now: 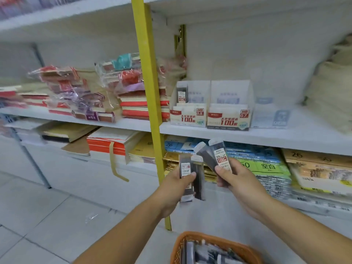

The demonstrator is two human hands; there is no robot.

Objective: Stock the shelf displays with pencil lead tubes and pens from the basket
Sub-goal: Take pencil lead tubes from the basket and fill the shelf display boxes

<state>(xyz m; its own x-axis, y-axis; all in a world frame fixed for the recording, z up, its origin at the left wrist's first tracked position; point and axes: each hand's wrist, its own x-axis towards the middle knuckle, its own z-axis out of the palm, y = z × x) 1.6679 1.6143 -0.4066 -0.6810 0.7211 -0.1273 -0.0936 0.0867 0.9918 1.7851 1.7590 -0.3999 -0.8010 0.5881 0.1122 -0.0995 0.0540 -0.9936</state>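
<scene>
My left hand (178, 184) grips two dark pencil lead tubes (197, 175) upright, in front of the lower shelf. My right hand (233, 176) pinches two more lead tubes (219, 155), fanned and tilted left, just below the middle shelf edge. On that shelf stand two white display boxes: the HB 0.5 box (187, 115), which holds one lead tube (182, 95) at its back left, and the HB 0.7 box (228, 117). An orange basket (179, 246) at the bottom edge holds several more dark tubes.
A yellow upright post (150, 103) divides the shelving just left of the boxes. Stacked red and tan notebooks (141, 103) fill the shelf to the left. A clear display box (270, 115) stands right of the HB 0.7 box. Paper packs (266, 164) lie on the lower shelf.
</scene>
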